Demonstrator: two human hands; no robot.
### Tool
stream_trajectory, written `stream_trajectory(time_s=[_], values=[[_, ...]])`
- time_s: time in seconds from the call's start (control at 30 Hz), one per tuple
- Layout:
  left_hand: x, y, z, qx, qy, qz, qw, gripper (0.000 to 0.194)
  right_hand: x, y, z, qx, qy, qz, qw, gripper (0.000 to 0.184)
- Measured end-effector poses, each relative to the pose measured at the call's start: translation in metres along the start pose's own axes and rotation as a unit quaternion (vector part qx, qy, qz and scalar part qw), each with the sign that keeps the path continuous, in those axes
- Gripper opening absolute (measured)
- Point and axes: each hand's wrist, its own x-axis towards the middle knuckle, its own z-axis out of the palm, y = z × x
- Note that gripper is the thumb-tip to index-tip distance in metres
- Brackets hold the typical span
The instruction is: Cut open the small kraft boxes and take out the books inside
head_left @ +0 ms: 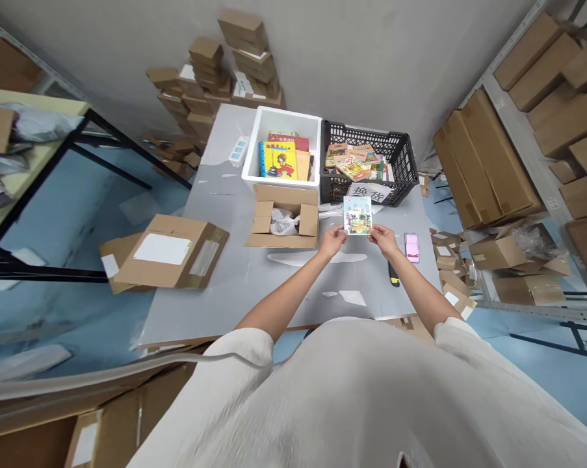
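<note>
Between my two hands is a small square picture book (357, 216) with a light blue and green cover, held up just in front of the black crate. My left hand (333, 240) pinches its lower left corner. At the lower right corner my right hand (383, 239) has the same book between thumb and fingers. The black plastic crate (409, 170) behind it holds several small books, and a paper sign with handwriting hangs on its front. Left of the book, an open cardboard box (260, 216) contains white crumpled plastic.
A white foam box (252, 156) with several books stands at the back. On the grey table (215, 286) lie a phone (411, 247), a black and yellow cutter (394, 274) and a power strip (238, 151). A closed carton (176, 250) overhangs the left edge. Shelves of cartons flank the table.
</note>
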Motion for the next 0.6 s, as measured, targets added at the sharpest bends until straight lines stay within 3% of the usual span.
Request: stream_trajectory(time_s=[0.37, 0.47, 0.6], values=[[0.076, 0.026, 0.032, -0.064, 0.044, 0.024, 0.997, 0.025, 0.093, -0.034, -0.008, -0.026, -0.031, -0.004, 0.999, 0.036], [0.085, 0.024, 0.036, -0.064, 0.066, 0.018, 0.996, 0.022, 0.106, -0.033, -0.01, -0.033, -0.047, 0.002, 0.998, 0.037], [0.08, 0.015, 0.033, -0.064, 0.063, 0.007, 0.996, 0.024, 0.104, -0.028, -0.012, -0.043, -0.067, 0.001, 0.997, 0.041]])
